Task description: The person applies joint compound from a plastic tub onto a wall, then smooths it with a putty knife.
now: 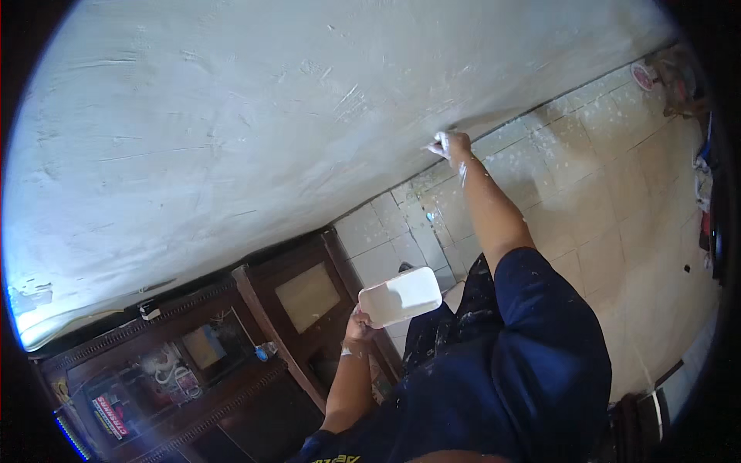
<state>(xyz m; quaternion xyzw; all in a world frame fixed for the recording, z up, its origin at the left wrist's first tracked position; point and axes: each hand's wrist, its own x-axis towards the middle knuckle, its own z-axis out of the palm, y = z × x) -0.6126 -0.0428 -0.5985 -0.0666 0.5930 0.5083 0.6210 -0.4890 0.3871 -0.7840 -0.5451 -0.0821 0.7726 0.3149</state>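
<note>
My left hand (359, 325) grips one end of a shallow white rectangular tray (421, 287), held out in front of my body. Whether a thin layer of white material coats its inside, I cannot tell. Reaching forward, my right hand (451, 147) is up close to the pale plastered wall (255, 123), near its foot. White smears cover its fingers and wrist. Those fingers are curled together, and whatever they may hold is hidden or too small to make out. Scrape marks and uneven patches show on the wall.
A dark wooden cabinet (309, 297) with glass panels stands against the wall at the left. White-spattered floor tiles (571, 147) run along the wall's base. Bags and cloth-like items (673, 81) lie at the far right edge.
</note>
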